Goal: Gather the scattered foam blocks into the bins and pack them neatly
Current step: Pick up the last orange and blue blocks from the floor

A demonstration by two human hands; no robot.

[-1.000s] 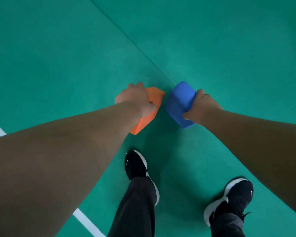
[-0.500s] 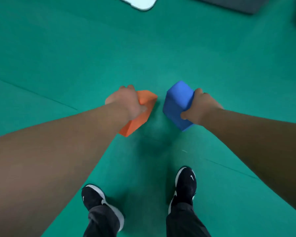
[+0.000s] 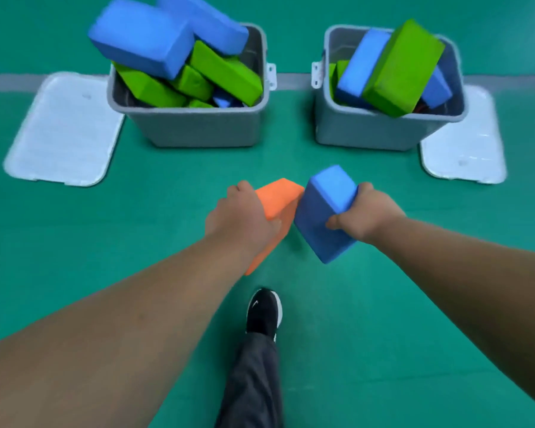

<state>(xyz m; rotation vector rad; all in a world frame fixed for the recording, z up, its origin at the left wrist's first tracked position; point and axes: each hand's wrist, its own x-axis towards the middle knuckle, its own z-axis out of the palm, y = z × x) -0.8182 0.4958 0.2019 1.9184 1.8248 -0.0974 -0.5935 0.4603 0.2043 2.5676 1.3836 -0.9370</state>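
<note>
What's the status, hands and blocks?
Left hand grips orange block, right hand grips blue block. Left bin, right bin ahead. Blocks heaped above both rims; little room.

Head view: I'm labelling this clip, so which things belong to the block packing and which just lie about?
Job: orange block in left hand; blue block in right hand; left bin; right bin.
Lying about: left lid; right lid.

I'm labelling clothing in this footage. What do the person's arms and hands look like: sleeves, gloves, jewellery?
The left forearm and right forearm are bare to the frame edge; no sleeves show. The left hand and right hand wear no gloves, and no watch, ring or wristband is visible. Below: dark grey trousers and a black shoe with white edging.
</note>
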